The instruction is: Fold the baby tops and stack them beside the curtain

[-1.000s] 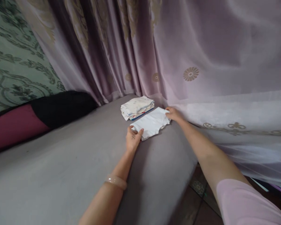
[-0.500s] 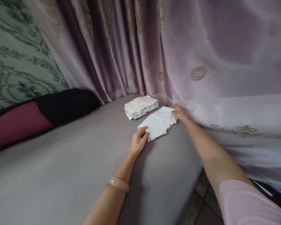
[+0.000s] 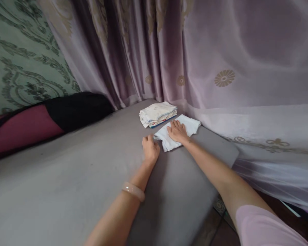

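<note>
A small white folded garment (image 3: 191, 125) lies on the grey bed surface, its exact kind not clear. Across its middle my right hand (image 3: 177, 131) rests flat, palm down, with the fingers spread. My left hand (image 3: 151, 147) is at the garment's left corner, its fingers curled in. Whether a bit of cloth is between those fingers is hidden from view. Just behind the garment sits a stack of folded cloths or clothes (image 3: 157, 114), off-white and patterned on top, with blue and red edges showing lower down.
The grey padded surface (image 3: 66, 184) ends at a corner on the right, above a dark tiled floor (image 3: 220, 229). Purple curtains (image 3: 207, 51) hang along the back. A black and maroon long cushion or bag (image 3: 79, 109) lies at the left against the green patterned wall (image 3: 28, 68).
My right hand has moved from the garment's far right corner to lie flat on its middle. My left hand's fingers have curled in. The view has shifted slightly.
</note>
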A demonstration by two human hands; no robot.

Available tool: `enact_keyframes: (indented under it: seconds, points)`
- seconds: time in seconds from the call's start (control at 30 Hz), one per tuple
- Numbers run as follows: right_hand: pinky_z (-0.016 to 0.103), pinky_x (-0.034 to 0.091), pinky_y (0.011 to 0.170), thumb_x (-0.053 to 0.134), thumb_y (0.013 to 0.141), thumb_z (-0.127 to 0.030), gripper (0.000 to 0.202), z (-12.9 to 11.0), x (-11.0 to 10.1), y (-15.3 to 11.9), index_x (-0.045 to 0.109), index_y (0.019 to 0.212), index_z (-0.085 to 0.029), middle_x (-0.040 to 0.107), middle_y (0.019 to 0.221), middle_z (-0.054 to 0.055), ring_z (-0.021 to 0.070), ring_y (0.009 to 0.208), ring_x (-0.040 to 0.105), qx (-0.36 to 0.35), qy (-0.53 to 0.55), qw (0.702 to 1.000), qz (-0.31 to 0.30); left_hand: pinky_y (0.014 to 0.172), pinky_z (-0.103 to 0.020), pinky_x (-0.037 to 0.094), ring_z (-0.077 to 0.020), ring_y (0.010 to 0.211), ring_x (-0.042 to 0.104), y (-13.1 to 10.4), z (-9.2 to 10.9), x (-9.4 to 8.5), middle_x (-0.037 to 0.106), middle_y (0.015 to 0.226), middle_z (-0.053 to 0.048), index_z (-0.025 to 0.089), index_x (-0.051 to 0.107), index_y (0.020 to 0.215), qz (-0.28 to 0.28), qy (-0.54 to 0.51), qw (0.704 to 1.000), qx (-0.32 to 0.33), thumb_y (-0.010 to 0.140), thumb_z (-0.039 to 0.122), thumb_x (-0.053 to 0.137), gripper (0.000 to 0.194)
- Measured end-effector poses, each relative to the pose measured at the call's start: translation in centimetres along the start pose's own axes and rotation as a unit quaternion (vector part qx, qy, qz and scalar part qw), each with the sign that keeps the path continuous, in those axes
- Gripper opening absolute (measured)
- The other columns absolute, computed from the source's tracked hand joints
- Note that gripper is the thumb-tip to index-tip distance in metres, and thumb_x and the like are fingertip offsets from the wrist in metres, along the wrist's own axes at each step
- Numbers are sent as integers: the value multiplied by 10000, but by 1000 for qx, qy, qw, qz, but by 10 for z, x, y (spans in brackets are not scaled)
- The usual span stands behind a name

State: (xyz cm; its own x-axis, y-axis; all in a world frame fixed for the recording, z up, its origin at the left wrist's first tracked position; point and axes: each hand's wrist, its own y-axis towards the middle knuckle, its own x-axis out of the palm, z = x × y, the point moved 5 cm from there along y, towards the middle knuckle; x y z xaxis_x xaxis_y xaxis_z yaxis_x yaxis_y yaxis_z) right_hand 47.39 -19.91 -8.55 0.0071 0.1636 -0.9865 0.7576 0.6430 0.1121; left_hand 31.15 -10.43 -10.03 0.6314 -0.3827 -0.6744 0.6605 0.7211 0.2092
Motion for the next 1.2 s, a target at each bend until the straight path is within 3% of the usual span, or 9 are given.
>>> enact_keyframes:
  seconds: [0.07, 0.2, 0.43, 0.7, 0.8, 0.93, 1.07, 1.2]
  points:
    - [525, 185, 1147, 211, 1000, -398, 588, -2, 4, -3, 386, 1454, -68, 355, 1545, 152, 307, 1436, 236, 0, 4, 1000, 10, 937, -351, 456, -254, 1065, 593, 12, 1, 0, 588, 1116, -163, 144, 589, 1236, -43, 31, 998, -23, 834, 151, 579, 402]
    - [522, 178, 1150, 218, 1003, -401, 581, -1, 2, -7, 385, 1457, -79, 360, 1544, 147, 298, 1435, 240, 7, 5, 1000, 25, 850, -323, 475, -252, 1003, 638, 31, 6, -2, 659, 1055, -133, 189, 687, 1025, -111, 58, 992, -32, 860, 232, 589, 197]
    - [655, 138, 1112, 202, 1007, -413, 565, -3, -3, -10, 388, 1451, -118, 357, 1544, 150, 301, 1432, 233, 14, 11, 999, 30, 828, -320, 480, -249, 954, 668, 41, 1, -14, 723, 964, -107, 167, 671, 993, -41, 15, 999, -14, 876, 141, 493, 215]
    - [644, 174, 1107, 217, 1004, -403, 551, -2, -2, -8, 404, 1440, -122, 362, 1541, 157, 295, 1423, 249, 12, 4, 999, 30, 871, -308, 508, -195, 939, 669, 32, -21, -20, 708, 1009, -109, 140, 622, 1064, -58, -60, 996, -24, 849, 138, 500, 247]
    - [636, 170, 1114, 205, 1006, -406, 559, 2, -4, -6, 379, 1457, -125, 340, 1552, 154, 289, 1435, 231, 9, 6, 1000, 15, 882, -314, 514, -195, 964, 660, 19, -32, -39, 686, 1046, -114, 151, 629, 1060, -92, -39, 995, 15, 834, 166, 524, 250]
    - [665, 143, 1113, 189, 1006, -427, 596, -4, -10, -6, 300, 1508, -126, 204, 1605, 159, 313, 1472, 143, 6, 26, 999, -33, 919, -362, 512, -222, 996, 637, -11, -47, -76, 657, 1111, -119, 180, 647, 1037, -163, 30, 977, 132, 824, 235, 531, 249]
    - [619, 88, 1149, 206, 1004, -427, 596, -42, -14, -21, 291, 1522, -142, 148, 1623, 137, 292, 1491, 64, -87, 13, 996, -27, 996, -396, 482, -249, 1153, 585, -43, -71, -115, 568, 1320, -132, 214, 632, 1136, -216, 61, 960, 169, 846, 314, 498, 334]
    - [569, 97, 1169, 201, 1006, -384, 571, -73, 0, -39, 311, 1518, -155, 239, 1603, 114, 262, 1480, 150, -161, 8, 985, -70, 1077, -377, 421, -253, 1276, 519, -75, -92, -148, 516, 1410, -127, 229, 594, 1253, -248, 81, 950, 171, 885, 386, 454, 424]
